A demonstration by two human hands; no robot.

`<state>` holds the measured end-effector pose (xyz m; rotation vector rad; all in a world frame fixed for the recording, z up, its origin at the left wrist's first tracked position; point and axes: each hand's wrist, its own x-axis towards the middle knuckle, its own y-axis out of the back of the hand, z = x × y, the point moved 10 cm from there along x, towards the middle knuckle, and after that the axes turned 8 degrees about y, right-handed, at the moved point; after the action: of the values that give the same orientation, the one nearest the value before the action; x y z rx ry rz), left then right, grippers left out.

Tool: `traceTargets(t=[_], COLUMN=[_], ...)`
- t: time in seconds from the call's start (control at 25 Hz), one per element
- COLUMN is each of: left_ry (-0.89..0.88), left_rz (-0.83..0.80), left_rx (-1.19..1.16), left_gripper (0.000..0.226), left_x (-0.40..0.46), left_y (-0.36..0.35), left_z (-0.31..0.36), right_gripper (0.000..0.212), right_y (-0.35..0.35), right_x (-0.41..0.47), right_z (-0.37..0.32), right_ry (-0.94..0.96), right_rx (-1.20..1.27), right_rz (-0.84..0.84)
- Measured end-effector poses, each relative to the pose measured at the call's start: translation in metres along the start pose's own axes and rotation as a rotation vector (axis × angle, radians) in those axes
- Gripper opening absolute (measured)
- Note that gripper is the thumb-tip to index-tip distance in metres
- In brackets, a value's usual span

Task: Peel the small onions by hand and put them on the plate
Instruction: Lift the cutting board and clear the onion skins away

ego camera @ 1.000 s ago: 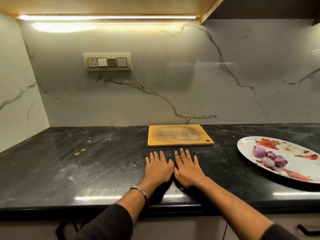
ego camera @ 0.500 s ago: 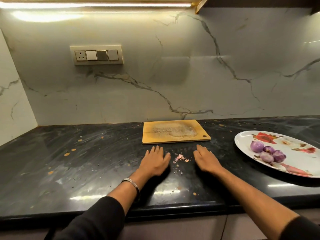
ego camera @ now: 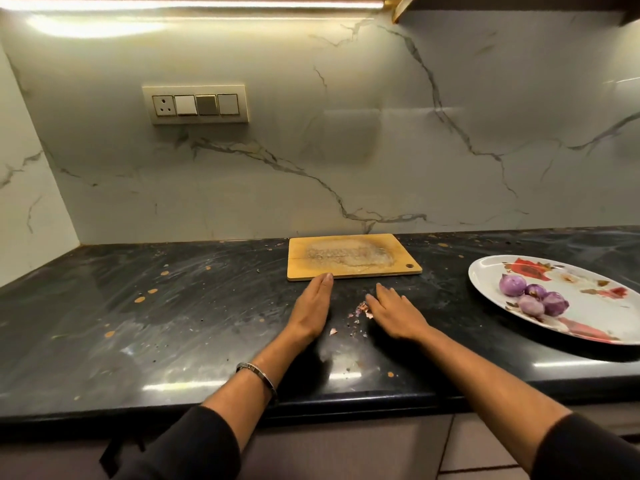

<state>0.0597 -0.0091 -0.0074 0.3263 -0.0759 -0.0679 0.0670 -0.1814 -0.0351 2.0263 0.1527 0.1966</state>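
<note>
A pale marble-veined wall [ego camera: 346, 150] rises behind a dark, glossy stone counter [ego camera: 173, 323] that fills the width of the view, lit by a warm light strip [ego camera: 194, 3] under the upper cabinet. On the wall to the left sits a cream switch panel [ego camera: 195, 105] with a socket and three switches.

At the far right of the counter lies a white oval plate [ego camera: 491, 271] with a red flower pattern, its right end cut off by the frame edge. Against the wall, in the middle, a wooden cutting board [ego camera: 353, 257] lies flat, its centre worn pale.

The left hand [ego camera: 311, 308] stands on its edge on the counter, fingers straight and together, the tips touching the board's near edge; a metal bangle [ego camera: 258, 375] circles its wrist. The right hand [ego camera: 398, 313] lies palm down just to its right, fingers straight and slightly spread, holding nothing. Both forearms come out of dark sleeves.

Four peeled purple small onions [ego camera: 533, 298] sit clustered on the near left part of the plate, well apart from the right hand, with only bare counter between. A small scatter of pinkish onion skin scraps [ego camera: 360, 311] lies on the counter between the two hands, some just beside the right hand's fingertips.
</note>
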Motion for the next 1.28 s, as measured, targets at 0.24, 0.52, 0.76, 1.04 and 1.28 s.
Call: traceTargets(t=[0.24, 0.52, 0.76, 1.04, 1.28], left_ry=[-0.029, 0.002, -0.002, 0.001, 0.013], left_rz=[0.162, 0.182, 0.229, 0.288, 0.277], left_rx=[-0.204, -0.264, -0.317, -0.379, -0.38], left_gripper=[0.052, 0.07, 0.097, 0.101, 0.106], left_x=[-0.018, -0.024, -0.027, -0.027, -0.023], left_y=[0.027, 0.029, 0.035, 0.044, 0.042], left_z=[-0.004, -0.005, -0.006, -0.01, -0.013], right_gripper=[0.06, 0.086, 0.092, 0.066, 0.046], right_y=[-0.033, -0.013, -0.04, -0.028, -0.012], right_x=[-0.016, -0.082, -0.05, 0.007, 0.013], right_z=[-0.081, -0.035, -0.063, -0.085, -0.057], right_ry=[0.304, 0.025, -0.017, 0.072, 0.075], right_rx=[-0.057, -0.036, -0.15, 0.225, 0.1], right_rz=[-0.135, -0.052, -0.006, 0.067, 0.036])
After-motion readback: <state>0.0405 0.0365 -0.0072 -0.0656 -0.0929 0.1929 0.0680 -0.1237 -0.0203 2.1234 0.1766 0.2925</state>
